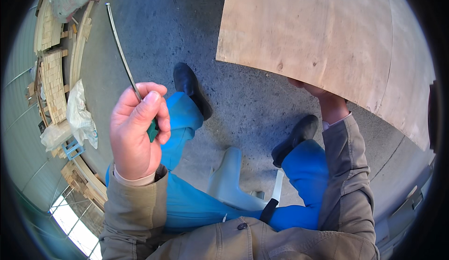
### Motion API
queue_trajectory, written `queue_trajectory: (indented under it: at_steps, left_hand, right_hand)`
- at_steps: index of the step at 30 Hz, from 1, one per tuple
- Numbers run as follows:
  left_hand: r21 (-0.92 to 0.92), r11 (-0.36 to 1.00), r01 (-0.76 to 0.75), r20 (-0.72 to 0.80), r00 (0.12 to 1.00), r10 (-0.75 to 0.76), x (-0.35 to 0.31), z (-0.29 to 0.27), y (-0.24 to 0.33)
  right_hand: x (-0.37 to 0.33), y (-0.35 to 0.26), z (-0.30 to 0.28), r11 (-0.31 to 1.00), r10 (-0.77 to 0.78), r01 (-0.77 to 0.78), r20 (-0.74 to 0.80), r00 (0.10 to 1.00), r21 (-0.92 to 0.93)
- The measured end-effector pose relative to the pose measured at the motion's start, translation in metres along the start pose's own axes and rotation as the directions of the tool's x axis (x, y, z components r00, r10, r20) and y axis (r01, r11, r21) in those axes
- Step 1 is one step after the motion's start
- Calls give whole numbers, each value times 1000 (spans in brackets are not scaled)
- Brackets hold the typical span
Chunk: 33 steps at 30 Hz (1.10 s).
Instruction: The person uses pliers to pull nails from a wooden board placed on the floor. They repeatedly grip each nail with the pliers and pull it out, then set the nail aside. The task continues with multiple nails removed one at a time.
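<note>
A thin metal rod (122, 49) is being clamped in the left hand (135, 131), pointing to eleven o'clock. The plywood sheet (322, 45) is being steadied at two o'clock by the right hand (318, 94), its grip hidden; alignment is probably being called for next.

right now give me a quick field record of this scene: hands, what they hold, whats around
left hand: fist shut on a green-handled tool, thin metal shaft pointing up and away
right hand: mostly hidden under the plywood sheet, gripping its near edge
seat: pale plastic stool between the knees
floor: grey concrete
left side: stacked timber, white sacks
</note>
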<state>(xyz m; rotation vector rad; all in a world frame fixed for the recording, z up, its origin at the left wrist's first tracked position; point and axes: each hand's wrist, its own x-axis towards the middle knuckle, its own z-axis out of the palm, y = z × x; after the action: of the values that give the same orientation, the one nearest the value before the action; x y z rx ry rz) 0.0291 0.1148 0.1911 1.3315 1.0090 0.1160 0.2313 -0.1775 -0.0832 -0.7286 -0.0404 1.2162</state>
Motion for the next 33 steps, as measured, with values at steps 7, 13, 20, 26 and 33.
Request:
queue_trajectory:
  at_steps: [7,13,20,26,33]
  left_hand:
    - [17,1000,6,11,1000,-6,1,3,0]
    - [15,1000,-2,37,999,1,1,4,-1]
    - [23,1000,6,49,999,-7,4,4,-1]
    - [32,999,-4,3,1000,4,5,3,-2]
    - [24,1000,-5,-51,999,6,15,-1,-11]
  right_hand:
    - [-3,5,-12,930,-97,106,-42,994,351]
    - [0,11,-14,873,-127,131,-41,991,470]
    - [2,13,-10,852,-151,147,-34,988,502]
    - [0,7,-1,916,-153,145,-9,988,374]
    - [9,2,27,973,-107,129,119,987,-191]
